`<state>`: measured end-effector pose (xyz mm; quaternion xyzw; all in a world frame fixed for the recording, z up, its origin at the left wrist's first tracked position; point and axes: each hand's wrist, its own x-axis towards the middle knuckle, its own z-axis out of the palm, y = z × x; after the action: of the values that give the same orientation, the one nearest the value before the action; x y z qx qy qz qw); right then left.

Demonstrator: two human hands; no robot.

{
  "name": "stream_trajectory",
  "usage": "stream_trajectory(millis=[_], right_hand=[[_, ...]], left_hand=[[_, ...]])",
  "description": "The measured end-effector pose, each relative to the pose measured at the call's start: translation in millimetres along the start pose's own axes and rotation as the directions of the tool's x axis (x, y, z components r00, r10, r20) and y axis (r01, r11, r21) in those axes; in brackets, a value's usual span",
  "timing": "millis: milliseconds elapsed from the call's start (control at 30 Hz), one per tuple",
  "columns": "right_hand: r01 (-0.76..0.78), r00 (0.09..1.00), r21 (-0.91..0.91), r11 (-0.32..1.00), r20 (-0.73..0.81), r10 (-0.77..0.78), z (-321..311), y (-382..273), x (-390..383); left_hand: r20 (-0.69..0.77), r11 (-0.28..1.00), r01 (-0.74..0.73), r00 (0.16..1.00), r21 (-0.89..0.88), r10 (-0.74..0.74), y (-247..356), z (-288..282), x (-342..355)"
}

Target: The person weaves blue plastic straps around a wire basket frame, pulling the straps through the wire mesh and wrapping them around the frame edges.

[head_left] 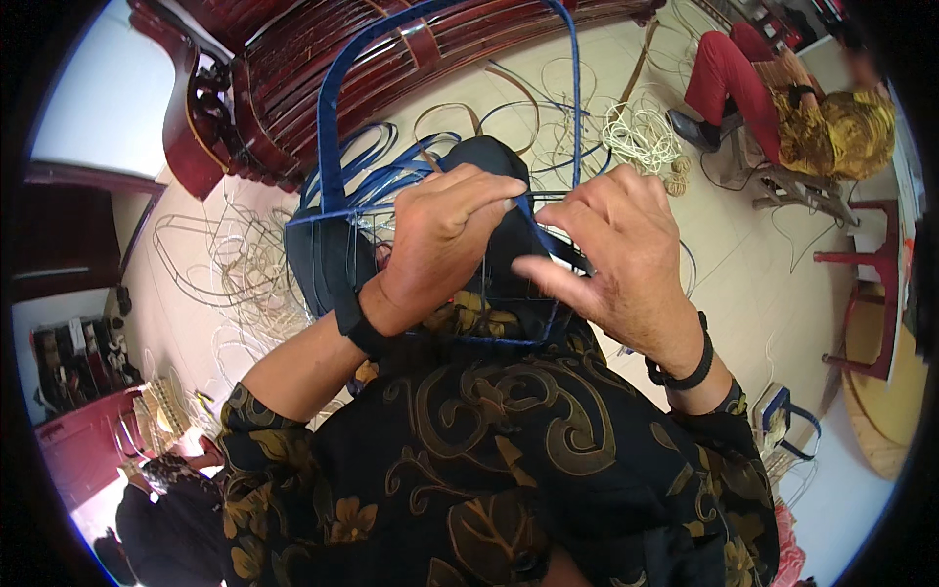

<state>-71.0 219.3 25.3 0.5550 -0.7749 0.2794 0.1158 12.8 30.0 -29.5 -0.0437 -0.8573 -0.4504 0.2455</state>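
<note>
Between my knees stands a wire frame, its rim (367, 211) and tall arched handle (331, 117) wrapped in blue strip. My left hand (435, 240) is closed in a pinch at the far rim, with a loose blue strip (533, 223) at its fingertips. From there the strip slants down behind my right hand (621, 259). That hand hovers just right of the left one, thumb stretched away from the bent fingers. Its remaining fingertips are partly hidden. The frame's near edge (509, 341), also blue, lies close to my patterned shirt.
Coils of blue strip (362, 157) and tangled pale cord (641, 135) lie on the floor ahead, with loose wire loops (225, 259) at left. A dark red wooden bench (284, 88) stands beyond. Another person (831, 127) sits at far right, near a red stool (871, 259).
</note>
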Motion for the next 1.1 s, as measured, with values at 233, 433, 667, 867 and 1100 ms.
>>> stream_trajectory(millis=[233,433,667,867,1100], right_hand=[[0.087,0.996,-0.036,0.996,-0.014,-0.087,3.4,6.0,8.2],[0.113,0.994,0.048,0.992,-0.018,-0.112,-1.4,12.4,3.2],[0.246,0.969,0.012,0.969,0.022,-0.246,-7.2,19.8,4.0],[0.305,0.952,-0.003,0.952,0.028,-0.305,-8.7,19.4,3.6],[0.250,0.968,-0.051,0.967,0.023,-0.250,-6.2,22.1,-7.3]], left_hand=[[0.024,1.000,-0.010,1.000,-0.017,0.010,1.2,-4.2,3.6],[0.057,0.999,0.022,0.998,-0.047,-0.019,-2.0,-3.8,6.4],[0.101,0.999,0.046,0.994,0.026,-0.049,-2.3,-3.5,7.4],[0.129,0.997,0.068,0.989,0.034,-0.072,-3.3,-4.2,8.7],[0.461,0.906,0.403,0.833,-0.127,-0.306,-7.3,-30.0,31.8]])
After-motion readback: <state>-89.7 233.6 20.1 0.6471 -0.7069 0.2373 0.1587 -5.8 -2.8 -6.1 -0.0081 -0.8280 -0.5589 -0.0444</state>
